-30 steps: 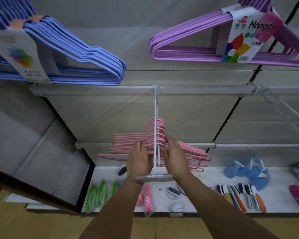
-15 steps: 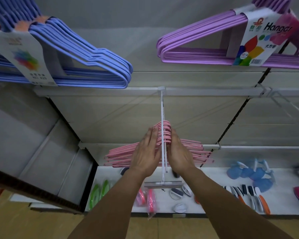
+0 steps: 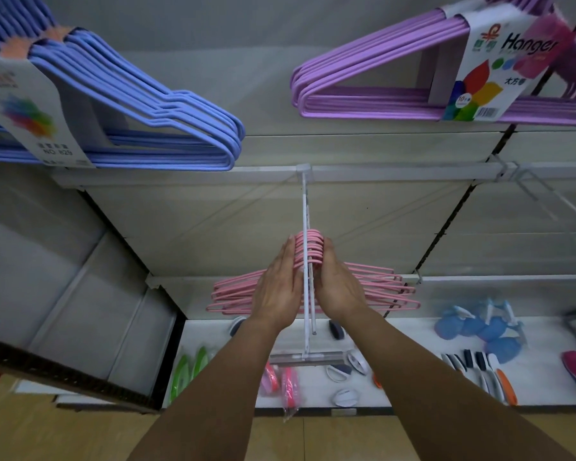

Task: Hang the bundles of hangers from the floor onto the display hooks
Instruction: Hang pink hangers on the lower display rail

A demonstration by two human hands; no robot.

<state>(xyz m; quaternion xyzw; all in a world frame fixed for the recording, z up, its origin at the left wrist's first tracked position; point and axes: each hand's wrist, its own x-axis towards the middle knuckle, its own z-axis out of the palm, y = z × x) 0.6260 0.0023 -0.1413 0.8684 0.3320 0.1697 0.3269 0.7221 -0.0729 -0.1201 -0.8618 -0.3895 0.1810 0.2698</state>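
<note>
Head view: your left hand (image 3: 276,294) and right hand (image 3: 340,291), fingers straight, press the pink hanger bundle (image 3: 376,284) hung on the display hook (image 3: 305,207); brushes (image 3: 479,367) lie on the shelf (image 3: 413,387) at 4 o'clock.

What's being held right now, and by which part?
The bundle of pink coated hangers, by its stacked hook loops: the left hand and right hand press them from either side with near-straight fingers, over the white metal display hook.

Both flat hands, left hand (image 3: 277,294) and right hand (image 3: 338,287), press the pink hanger bundle (image 3: 379,287) hanging on the white display hook (image 3: 305,207).
</note>
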